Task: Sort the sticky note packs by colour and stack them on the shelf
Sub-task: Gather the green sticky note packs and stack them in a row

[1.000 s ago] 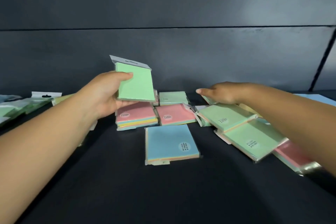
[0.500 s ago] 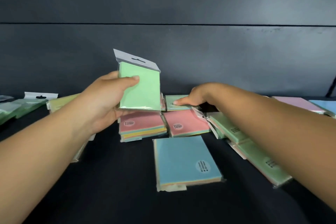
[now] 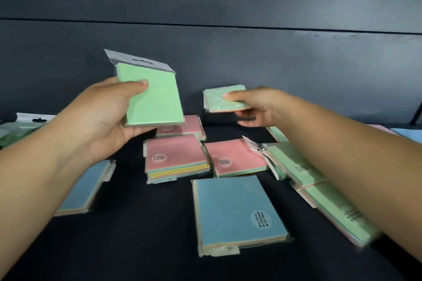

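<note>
Left hand: your left hand (image 3: 107,116) grips a green pack (image 3: 153,96) upright, thumb pressed on its face and fingers curled behind, hang tab uppermost. Held that way it reads as the start of a green pile, ready to take a second pack against it.
Right hand: your right hand (image 3: 255,107) pinches a smaller green pack (image 3: 225,98), thumb on top and fingers beneath, lifted clear of the shelf (image 3: 137,246) and just right of the pack in your left hand.
Landmark: the big blue pack (image 3: 237,212) lying flat on the shelf in front of you.
Behind the blue pack: two pink-topped packs (image 3: 178,157) side by side, a third pink one further back, all lying under your raised hands.
Right of the blue pack: several green packs (image 3: 296,164) overlapping, partly hidden by your right forearm.
Left of the blue pack: another blue pack (image 3: 86,185) under your left forearm.
Step in hand: you seem to be gathering greens; pinks and blues lie unsorted.
Next: bring the right pack flush onto the left one, edges matched, as the slick wrappers may slide.
</note>
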`<control>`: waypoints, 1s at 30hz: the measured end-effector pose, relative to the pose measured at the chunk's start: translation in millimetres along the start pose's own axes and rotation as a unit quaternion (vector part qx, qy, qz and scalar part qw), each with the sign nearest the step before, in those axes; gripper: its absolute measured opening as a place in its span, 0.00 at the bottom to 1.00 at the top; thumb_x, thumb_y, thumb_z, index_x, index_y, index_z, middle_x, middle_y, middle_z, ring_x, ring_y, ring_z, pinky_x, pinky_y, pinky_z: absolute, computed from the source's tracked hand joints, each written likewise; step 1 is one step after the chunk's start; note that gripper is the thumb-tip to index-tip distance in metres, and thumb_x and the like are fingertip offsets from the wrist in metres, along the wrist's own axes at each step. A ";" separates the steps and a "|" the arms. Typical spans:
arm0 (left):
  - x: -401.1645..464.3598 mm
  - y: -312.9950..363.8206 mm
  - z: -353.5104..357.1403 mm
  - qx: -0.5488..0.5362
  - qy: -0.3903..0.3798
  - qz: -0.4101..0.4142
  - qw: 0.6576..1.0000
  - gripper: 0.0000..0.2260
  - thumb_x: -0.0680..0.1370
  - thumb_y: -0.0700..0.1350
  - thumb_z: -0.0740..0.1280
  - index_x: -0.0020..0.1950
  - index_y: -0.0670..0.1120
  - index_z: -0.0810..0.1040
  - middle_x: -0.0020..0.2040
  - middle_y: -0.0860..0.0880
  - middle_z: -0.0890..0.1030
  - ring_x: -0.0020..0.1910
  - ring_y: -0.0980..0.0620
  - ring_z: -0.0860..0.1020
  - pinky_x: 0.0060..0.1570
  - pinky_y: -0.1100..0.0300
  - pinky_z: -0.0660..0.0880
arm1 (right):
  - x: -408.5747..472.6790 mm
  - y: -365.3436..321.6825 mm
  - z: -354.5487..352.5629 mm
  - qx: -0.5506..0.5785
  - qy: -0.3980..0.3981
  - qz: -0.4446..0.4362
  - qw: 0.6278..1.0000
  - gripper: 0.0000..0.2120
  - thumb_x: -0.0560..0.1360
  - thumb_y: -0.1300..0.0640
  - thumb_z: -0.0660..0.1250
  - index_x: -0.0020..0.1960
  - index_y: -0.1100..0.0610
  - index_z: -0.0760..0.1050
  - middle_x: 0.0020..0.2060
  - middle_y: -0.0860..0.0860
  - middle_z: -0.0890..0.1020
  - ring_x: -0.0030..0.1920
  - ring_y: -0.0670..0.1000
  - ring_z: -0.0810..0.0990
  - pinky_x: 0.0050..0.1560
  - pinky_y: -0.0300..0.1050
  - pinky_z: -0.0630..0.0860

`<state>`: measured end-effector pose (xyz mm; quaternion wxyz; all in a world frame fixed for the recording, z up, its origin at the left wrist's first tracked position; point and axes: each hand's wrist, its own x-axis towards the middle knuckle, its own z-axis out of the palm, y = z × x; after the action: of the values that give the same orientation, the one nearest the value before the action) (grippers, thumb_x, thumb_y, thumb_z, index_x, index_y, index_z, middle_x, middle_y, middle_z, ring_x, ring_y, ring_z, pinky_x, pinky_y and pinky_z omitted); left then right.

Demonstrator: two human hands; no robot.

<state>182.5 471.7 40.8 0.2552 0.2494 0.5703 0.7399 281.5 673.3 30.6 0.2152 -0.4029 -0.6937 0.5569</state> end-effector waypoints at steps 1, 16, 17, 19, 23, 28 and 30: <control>0.4 0.7 -0.4 -0.006 0.006 0.000 1.000 0.04 0.79 0.40 0.62 0.48 0.48 0.75 0.43 0.49 0.83 0.34 0.55 0.83 0.28 0.56 0.80 | -1.4 -2.1 0.3 0.028 -0.011 0.005 1.000 0.09 0.72 0.52 0.70 0.40 0.52 0.71 0.28 0.47 0.78 0.21 0.42 0.75 0.36 0.40 0.75; -4.2 5.4 -1.7 -0.031 0.010 -0.004 0.999 0.04 0.79 0.41 0.62 0.46 0.48 0.74 0.42 0.50 0.82 0.31 0.56 0.83 0.28 0.56 0.80 | -46.4 3.1 -44.3 -0.365 -0.070 -0.065 0.926 0.23 0.76 0.42 0.59 0.66 0.53 0.68 0.61 0.50 0.75 0.60 0.49 0.74 0.62 0.44 0.68; -5.3 5.0 -0.4 -0.031 0.002 -0.007 0.999 0.04 0.79 0.41 0.62 0.46 0.48 0.74 0.41 0.50 0.83 0.31 0.55 0.83 0.28 0.56 0.80 | -57.8 5.3 -57.5 -0.390 -0.129 -0.058 0.910 0.24 0.74 0.42 0.61 0.66 0.51 0.69 0.62 0.46 0.74 0.62 0.46 0.71 0.63 0.41 0.66; -8.8 3.4 4.8 -0.029 -0.020 -0.015 0.999 0.04 0.79 0.41 0.62 0.46 0.48 0.75 0.38 0.50 0.84 0.32 0.54 0.83 0.30 0.54 0.81 | -77.7 13.2 -80.5 -0.433 -0.236 0.000 0.870 0.35 0.65 0.37 0.69 0.68 0.47 0.67 0.63 0.39 0.72 0.63 0.41 0.69 0.64 0.35 0.63; -20.8 -2.9 18.8 -0.020 -0.075 -0.032 0.996 0.05 0.78 0.41 0.62 0.50 0.47 0.77 0.37 0.49 0.85 0.35 0.52 0.84 0.29 0.55 0.80 | -92.9 28.5 -93.9 -0.438 -0.250 0.019 0.863 0.33 0.57 0.42 0.72 0.61 0.41 0.66 0.56 0.39 0.76 0.60 0.44 0.75 0.59 0.31 0.70; -29.8 -6.6 27.1 -0.012 -0.104 -0.039 0.994 0.09 0.78 0.42 0.62 0.56 0.46 0.78 0.46 0.47 0.85 0.42 0.50 0.84 0.34 0.52 0.81 | -98.3 32.4 -100.3 -0.395 -0.139 -0.044 0.907 0.31 0.51 0.42 0.73 0.51 0.48 0.69 0.46 0.48 0.79 0.47 0.49 0.78 0.55 0.48 0.75; -30.9 -6.7 27.6 -0.012 -0.104 -0.040 0.994 0.08 0.78 0.42 0.62 0.55 0.46 0.78 0.46 0.47 0.85 0.41 0.50 0.84 0.34 0.52 0.81 | -102.4 33.3 -105.0 -0.351 -0.114 -0.062 0.927 0.29 0.52 0.43 0.72 0.49 0.50 0.70 0.44 0.48 0.78 0.44 0.49 0.77 0.52 0.47 0.74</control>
<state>224.4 472.4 38.1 0.3457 0.2987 0.5414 0.7058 430.3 656.4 44.7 0.0136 -0.3421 -0.8884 0.3060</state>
